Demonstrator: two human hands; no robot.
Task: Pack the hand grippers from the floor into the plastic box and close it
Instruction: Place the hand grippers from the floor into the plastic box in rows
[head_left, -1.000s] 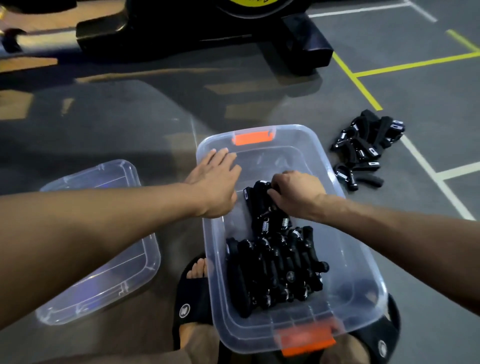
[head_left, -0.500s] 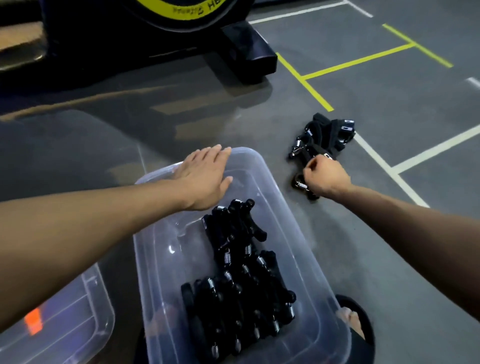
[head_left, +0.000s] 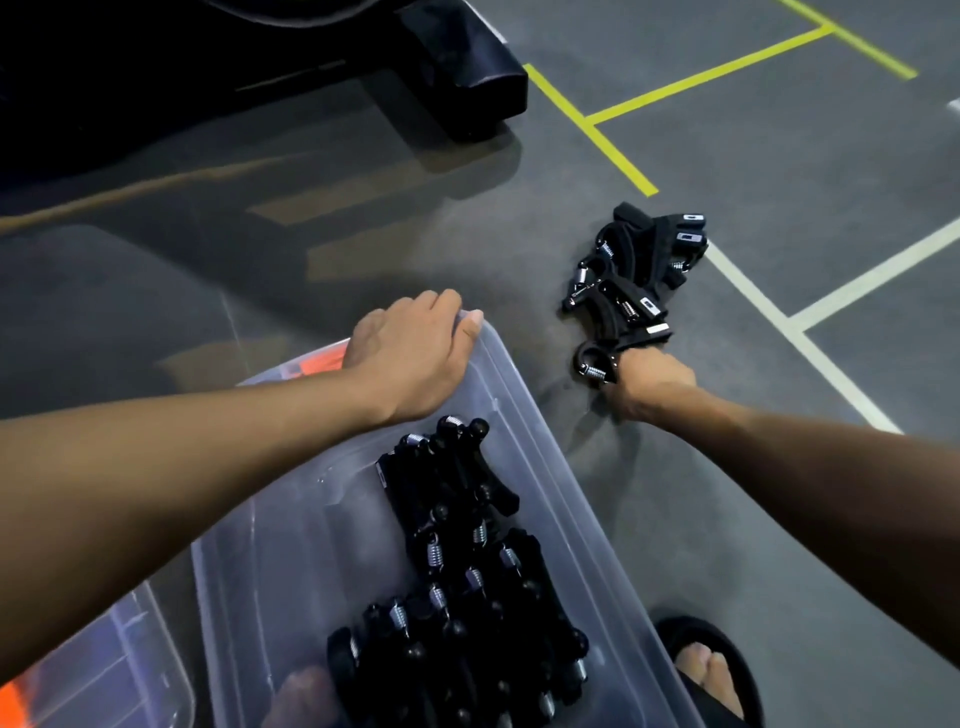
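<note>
Two hands (head_left: 410, 358), one box (head_left: 524, 415), one lid (head_left: 130, 670), two grippers piles (head_left: 631, 270).

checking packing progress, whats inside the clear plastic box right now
The clear plastic box holds a row of black spring hand grippers. The left forearm covers part of the box's inside, so anything there is unseen.
</note>
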